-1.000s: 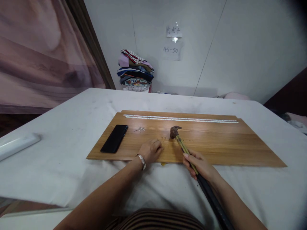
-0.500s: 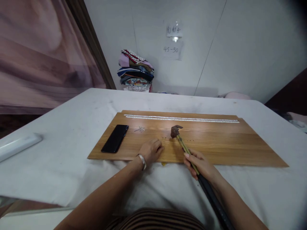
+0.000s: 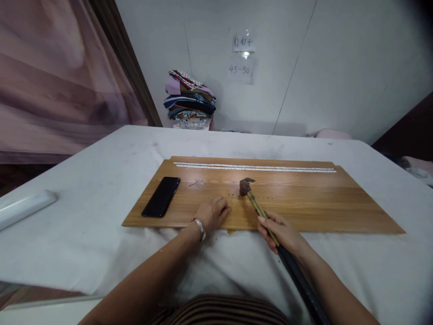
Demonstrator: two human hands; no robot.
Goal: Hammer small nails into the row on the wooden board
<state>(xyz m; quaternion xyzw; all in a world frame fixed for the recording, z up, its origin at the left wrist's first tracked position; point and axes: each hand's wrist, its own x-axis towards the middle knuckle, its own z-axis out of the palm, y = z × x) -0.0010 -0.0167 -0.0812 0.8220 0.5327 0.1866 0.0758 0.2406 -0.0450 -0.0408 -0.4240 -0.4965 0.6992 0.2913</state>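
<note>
My right hand (image 3: 279, 230) is closed around a claw hammer (image 3: 259, 207), gripping it partway along the yellowish handle. The long dark end of the handle runs back under my forearm. Its rusty head is at the wooden board (image 3: 321, 198), over a row of small dark nail heads or holes (image 3: 267, 197). What lies directly beneath the head is hidden. To the left of the hammer, my left hand (image 3: 212, 212) rests on the board's near edge, fingers curled under. Whether anything is inside them cannot be seen. A small pile of nails (image 3: 197, 183) lies beyond that hand.
A black phone (image 3: 161, 197) lies on the board's left end. Two white measuring strips (image 3: 253, 167) run along its far side. The board sits on a white-covered table (image 3: 91, 189), with a white roll (image 3: 29, 205) at left. Folded clothes (image 3: 191, 101) are stacked behind.
The view has shifted slightly. The hammer head has moved only a little, leftward and down toward the board. My left hand stays in place on the board.
</note>
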